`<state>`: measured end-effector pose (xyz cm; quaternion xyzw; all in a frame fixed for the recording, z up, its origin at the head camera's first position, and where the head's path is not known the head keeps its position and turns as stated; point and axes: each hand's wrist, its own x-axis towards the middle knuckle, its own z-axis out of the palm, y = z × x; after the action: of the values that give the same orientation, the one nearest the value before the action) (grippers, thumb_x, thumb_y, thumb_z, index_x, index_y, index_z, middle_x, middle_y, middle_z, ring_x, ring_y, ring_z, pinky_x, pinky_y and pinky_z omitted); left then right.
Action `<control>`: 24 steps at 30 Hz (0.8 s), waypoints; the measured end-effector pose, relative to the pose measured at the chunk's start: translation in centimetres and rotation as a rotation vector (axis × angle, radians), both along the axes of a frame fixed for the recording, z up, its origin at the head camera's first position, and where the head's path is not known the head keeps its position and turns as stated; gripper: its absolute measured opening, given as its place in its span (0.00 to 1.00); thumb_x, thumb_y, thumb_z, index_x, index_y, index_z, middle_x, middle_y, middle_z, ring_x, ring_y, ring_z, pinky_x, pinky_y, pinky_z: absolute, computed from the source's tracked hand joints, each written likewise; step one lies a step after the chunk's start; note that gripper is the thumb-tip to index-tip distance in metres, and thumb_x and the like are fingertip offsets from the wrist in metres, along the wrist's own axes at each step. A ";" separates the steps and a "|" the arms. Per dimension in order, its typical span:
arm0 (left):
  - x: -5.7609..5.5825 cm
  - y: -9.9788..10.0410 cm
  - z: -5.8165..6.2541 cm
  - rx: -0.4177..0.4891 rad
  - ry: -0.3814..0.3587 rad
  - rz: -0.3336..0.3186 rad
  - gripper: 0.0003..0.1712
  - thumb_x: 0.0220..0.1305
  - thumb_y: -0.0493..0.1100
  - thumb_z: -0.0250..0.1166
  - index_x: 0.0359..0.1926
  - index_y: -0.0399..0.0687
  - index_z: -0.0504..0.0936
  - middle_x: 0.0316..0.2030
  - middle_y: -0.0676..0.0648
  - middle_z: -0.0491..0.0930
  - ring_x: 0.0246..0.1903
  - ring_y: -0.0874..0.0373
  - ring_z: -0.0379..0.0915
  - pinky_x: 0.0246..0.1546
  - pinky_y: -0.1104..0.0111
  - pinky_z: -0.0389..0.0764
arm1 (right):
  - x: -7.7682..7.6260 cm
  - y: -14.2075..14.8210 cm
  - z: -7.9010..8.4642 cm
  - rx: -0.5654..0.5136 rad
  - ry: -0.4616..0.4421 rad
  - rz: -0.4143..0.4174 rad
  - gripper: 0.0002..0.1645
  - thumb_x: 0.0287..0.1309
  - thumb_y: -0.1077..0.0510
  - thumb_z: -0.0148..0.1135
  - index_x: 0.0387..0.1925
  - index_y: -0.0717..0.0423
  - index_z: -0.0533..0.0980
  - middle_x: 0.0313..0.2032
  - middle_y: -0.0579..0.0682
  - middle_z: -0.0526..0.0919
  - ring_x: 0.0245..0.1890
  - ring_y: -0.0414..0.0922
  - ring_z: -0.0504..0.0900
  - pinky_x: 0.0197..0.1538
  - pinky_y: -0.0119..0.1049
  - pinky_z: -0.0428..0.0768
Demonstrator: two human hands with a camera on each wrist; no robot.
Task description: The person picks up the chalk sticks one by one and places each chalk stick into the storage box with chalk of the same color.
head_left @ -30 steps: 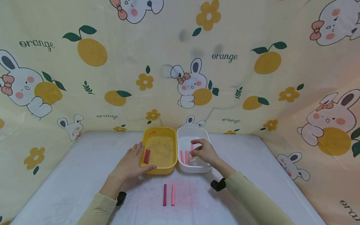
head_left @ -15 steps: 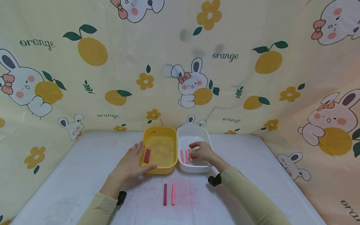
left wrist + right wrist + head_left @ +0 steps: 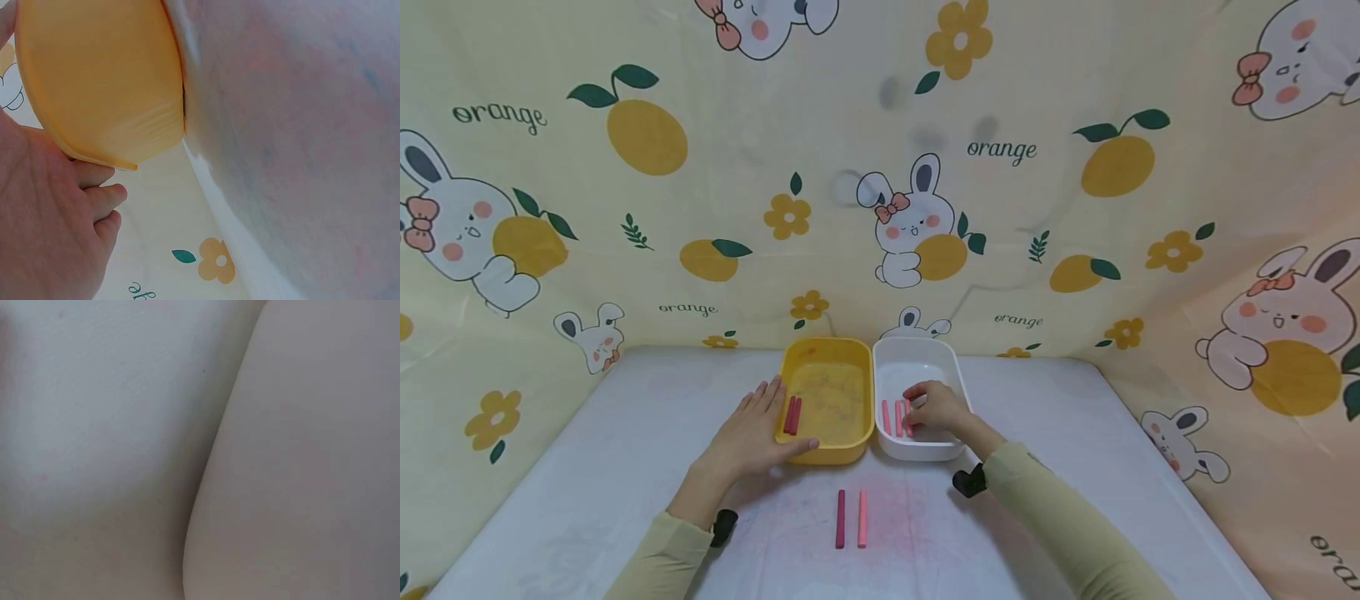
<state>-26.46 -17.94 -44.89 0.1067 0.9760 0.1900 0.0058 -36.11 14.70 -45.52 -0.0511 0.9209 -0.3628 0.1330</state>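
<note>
Lowered slightly, the right hand (image 3: 943, 408), apparently pinching a third pink chalk stick (image 3: 907, 407), dips into the five-o'clock white tub (image 3: 921, 451), the straight-fingered left hand (image 3: 752, 429) touching the yellow tub (image 3: 829, 456), two loose sticks (image 3: 840, 518) left outside at six.

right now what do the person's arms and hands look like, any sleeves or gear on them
The left sleeve and right sleeve are plain pale khaki-green. A small black device sits at the left wrist, another black device at the right. The left hand and right hand wear no gloves.
</note>
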 end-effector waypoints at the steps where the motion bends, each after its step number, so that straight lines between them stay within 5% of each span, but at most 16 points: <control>1: 0.0 0.0 0.0 0.001 0.000 -0.001 0.71 0.59 0.82 0.58 0.81 0.32 0.47 0.82 0.34 0.44 0.81 0.36 0.39 0.80 0.44 0.44 | 0.0 0.0 0.0 0.007 0.004 -0.002 0.27 0.55 0.60 0.78 0.57 0.56 0.82 0.48 0.54 0.84 0.41 0.48 0.81 0.48 0.36 0.85; 13: 0.0 0.1 0.2 0.007 -0.012 0.004 0.71 0.59 0.81 0.59 0.81 0.32 0.47 0.82 0.34 0.44 0.81 0.36 0.39 0.80 0.43 0.45 | 0.1 -0.2 -0.1 0.032 0.032 0.010 0.27 0.54 0.60 0.80 0.56 0.57 0.82 0.46 0.53 0.84 0.41 0.48 0.80 0.49 0.37 0.82; 24: 0.1 0.1 0.1 0.010 -0.008 0.000 0.70 0.60 0.80 0.60 0.81 0.31 0.48 0.82 0.34 0.44 0.80 0.35 0.39 0.79 0.43 0.45 | 0.2 -0.2 0.1 0.005 0.065 0.007 0.26 0.59 0.60 0.75 0.59 0.56 0.81 0.53 0.54 0.84 0.45 0.48 0.83 0.49 0.39 0.86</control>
<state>-26.35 -17.83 -44.77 0.1059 0.9750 0.1954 0.0090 -35.89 14.53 -45.45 -0.0659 0.9254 -0.3583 0.1047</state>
